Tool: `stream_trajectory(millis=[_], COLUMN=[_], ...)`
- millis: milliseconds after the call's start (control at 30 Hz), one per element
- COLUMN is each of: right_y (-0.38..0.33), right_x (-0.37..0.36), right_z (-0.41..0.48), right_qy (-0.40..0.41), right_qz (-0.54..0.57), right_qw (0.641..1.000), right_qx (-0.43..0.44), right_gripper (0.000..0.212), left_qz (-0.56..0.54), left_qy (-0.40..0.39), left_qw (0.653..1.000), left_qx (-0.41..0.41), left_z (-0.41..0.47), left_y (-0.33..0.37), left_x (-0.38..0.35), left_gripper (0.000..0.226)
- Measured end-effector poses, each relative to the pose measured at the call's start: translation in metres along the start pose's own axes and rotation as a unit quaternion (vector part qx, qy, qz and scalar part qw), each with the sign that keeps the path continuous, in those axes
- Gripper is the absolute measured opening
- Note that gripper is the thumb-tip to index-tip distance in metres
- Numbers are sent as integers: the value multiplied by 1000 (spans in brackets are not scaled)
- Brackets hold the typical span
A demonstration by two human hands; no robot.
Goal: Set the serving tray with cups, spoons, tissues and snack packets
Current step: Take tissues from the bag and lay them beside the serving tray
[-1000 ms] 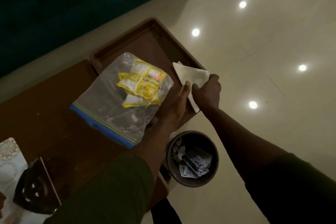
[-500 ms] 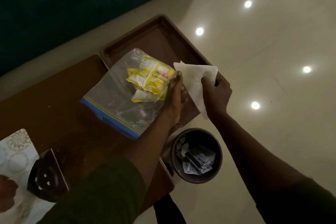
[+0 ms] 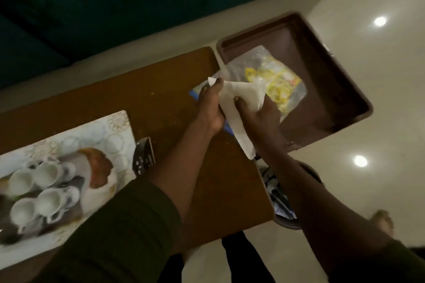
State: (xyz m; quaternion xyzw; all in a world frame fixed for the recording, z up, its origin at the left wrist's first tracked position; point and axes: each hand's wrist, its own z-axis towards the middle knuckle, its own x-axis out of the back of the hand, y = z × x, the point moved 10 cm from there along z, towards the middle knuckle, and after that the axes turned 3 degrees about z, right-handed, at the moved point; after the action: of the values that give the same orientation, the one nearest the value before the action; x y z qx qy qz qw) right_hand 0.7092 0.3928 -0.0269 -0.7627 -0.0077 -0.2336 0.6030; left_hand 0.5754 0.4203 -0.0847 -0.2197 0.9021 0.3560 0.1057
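A white tissue (image 3: 241, 94) hangs between two hands over the right end of a wooden table (image 3: 149, 99). The left hand (image 3: 210, 110) pinches its upper corner between thumb and fingertips. The right hand (image 3: 262, 117) is curled over its other side, thumb pressed on the face of the sheet. A loose tail of tissue trails toward 5 o'clock.

The step in hand looks like folding or smoothing the tissue before it goes on the tray.

At 2 o'clock from the tissue, yellow snack packets (image 3: 279, 82) sit inside a clear zip bag (image 3: 250, 62). The bag lies half in the brown tray (image 3: 333, 71), which juts past the table's end, and half on the table. The tray floor beyond the bag is bare.

At 8 o'clock, well apart, four white cups (image 3: 47, 173) stand clustered on a white patterned tray (image 3: 115, 126). A dark, perforated object (image 3: 143, 156) lies just beside that tray; what it is cannot be told. At 5 o'clock a waste bin (image 3: 289, 225) sits on the floor under the right forearm.

The next move likely calls for laying the tissue flat in the brown tray's open part, clear of the bag, then releasing both grips. No spoons are visible.
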Motion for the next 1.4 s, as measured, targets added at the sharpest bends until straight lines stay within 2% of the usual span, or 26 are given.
stream_trajectory(millis=[67,167,267,400,500,600,667,733,867,1033,1200,1333,1400], right_y=[-7,-7,-9,-24,-26,-19,-15,-16,-14,-9,-1,-4,-6], right_x=[-29,-72,-110,-142,-163,-177,-183,-191,-198,-198,-200,-202,-203], right_z=[-23,-60,-90,-125,-144,-159,-167,-173,-177,-182,-183,-181,-179], right_qy=[-29,-79,-94,-88,-114,-118,-112,-112,-109,-116,-129,-147,-145], right_qz=[0,21,15,-31,-61,-104,-106,-98,-108,-132,-141,-136,-133], right_qw=[1000,997,995,995,990,986,987,988,987,982,979,976,976], right_qx=[10,-8,-11,43,62,62,48,46,48,66,64,80,93], right_gripper=[29,42,42,38,37,38,38,37,39,23,30,40,38], left_qz=[-2,-21,9,162,334,504,580,624,629,622,655,673,687], left_qy=[13,6,-4,-22,-16,-45,-68,-70,-34,-18,-32,-41,-52], left_qw=[1000,999,999,986,941,861,809,772,755,739,715,702,692], left_qx=[-20,-34,-37,-38,-54,-50,-62,-98,-182,-257,-244,-227,-217], left_z=[-7,-19,-30,-41,-47,-50,-52,-55,-50,-42,-34,-29,-27], left_y=[19,36,48,64,80,83,82,86,100,108,97,90,84], left_x=[42,85,123,179,214,231,232,230,226,216,221,222,222], left_gripper=[23,37,42,43,45,47,46,44,28,13,14,23,26])
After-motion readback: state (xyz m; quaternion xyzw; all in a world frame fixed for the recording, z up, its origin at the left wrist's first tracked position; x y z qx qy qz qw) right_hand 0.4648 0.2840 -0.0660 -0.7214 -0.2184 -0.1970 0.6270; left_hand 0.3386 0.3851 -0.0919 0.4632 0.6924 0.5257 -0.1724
